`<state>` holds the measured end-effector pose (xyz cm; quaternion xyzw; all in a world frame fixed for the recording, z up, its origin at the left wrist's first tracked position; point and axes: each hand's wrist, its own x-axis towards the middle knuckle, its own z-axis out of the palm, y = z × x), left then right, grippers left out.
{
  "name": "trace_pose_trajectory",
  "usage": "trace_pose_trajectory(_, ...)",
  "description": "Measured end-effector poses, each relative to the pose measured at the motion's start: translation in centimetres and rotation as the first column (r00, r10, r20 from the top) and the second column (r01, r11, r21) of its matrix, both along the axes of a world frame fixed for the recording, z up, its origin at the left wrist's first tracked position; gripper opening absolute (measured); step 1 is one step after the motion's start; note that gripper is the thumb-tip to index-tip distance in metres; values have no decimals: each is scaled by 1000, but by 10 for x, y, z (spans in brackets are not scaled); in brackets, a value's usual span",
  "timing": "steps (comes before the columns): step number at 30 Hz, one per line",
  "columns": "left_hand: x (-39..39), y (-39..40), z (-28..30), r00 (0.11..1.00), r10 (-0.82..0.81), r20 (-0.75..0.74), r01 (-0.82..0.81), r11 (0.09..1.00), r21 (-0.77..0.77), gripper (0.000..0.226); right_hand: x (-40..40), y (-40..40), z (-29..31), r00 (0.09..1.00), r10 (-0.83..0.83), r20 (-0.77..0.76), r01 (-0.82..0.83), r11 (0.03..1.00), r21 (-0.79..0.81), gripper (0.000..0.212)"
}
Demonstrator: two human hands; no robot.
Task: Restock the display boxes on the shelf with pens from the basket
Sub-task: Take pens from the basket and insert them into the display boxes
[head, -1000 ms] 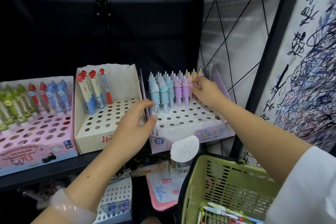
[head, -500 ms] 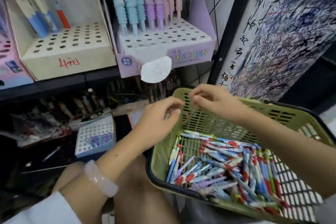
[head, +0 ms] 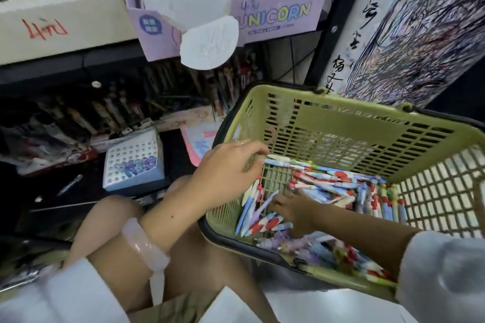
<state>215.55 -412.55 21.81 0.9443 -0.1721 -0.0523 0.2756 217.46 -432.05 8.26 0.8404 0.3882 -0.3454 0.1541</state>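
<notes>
A green plastic basket (head: 354, 113) sits tilted at lower right, its bottom covered with several loose pens (head: 328, 186) in blue, red, white and purple. My left hand (head: 231, 165) lies on the basket's left rim with its fingers curled over the edge. Inside the basket, my right hand (head: 291, 207) is low among the pens with its fingertips on them; I cannot see whether it grips one. On the shelf above stand the purple UNICORN display box (head: 275, 18) and a cream display box (head: 65, 29), both showing rows of unfilled holes.
A white paper tag (head: 210, 43) hangs from the UNICORN box. On the lower shelf sit a small white-blue holed box (head: 133, 160) and dark pen stock. A scribbled test board (head: 420, 34) stands at right. My knees (head: 112, 217) are under the left arm.
My view has dropped from the shelf to the basket. Both hands left the display boxes; the left one settled on the basket rim and the right one went down into the pens.
</notes>
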Motion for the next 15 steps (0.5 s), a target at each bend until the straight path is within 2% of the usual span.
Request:
trace_pose_trajectory(4,-2,1,1,999,23,35,-24,999,22,27,6,6,3,999,47,-23,-46,999,28,81)
trace_pose_trajectory(6,-3,0,1,999,19,43,-21,999,46,27,6,2,4,998,1,-62,4,998,69,78)
trace_pose_trajectory(9,-2,0,1,999,33,33,-34,999,22,26,3,-9,10,982,-142,-128,167,964,209,60)
trace_pose_trajectory(11,-1,-1,2,998,56,16,-55,998,-41,24,5,-8,11,948,-300,-107,318,875,364,35)
trace_pose_trajectory(12,-1,-1,2,998,63,4,-62,996,-64,23,7,-3,11,889,-444,-113,446,782,435,24)
trace_pose_trajectory(13,-1,-1,3,998,67,-8,-67,995,-80,23,8,5,13,785,-597,-165,597,658,459,19)
trace_pose_trajectory(14,-1,-1,3,997,71,-16,-73,993,-94,23,9,13,13,661,-713,-232,736,557,386,20)
trace_pose_trajectory(15,-2,-1,3,997,75,-22,-77,991,-107,23,10,21,11,493,-804,-332,868,426,255,20)
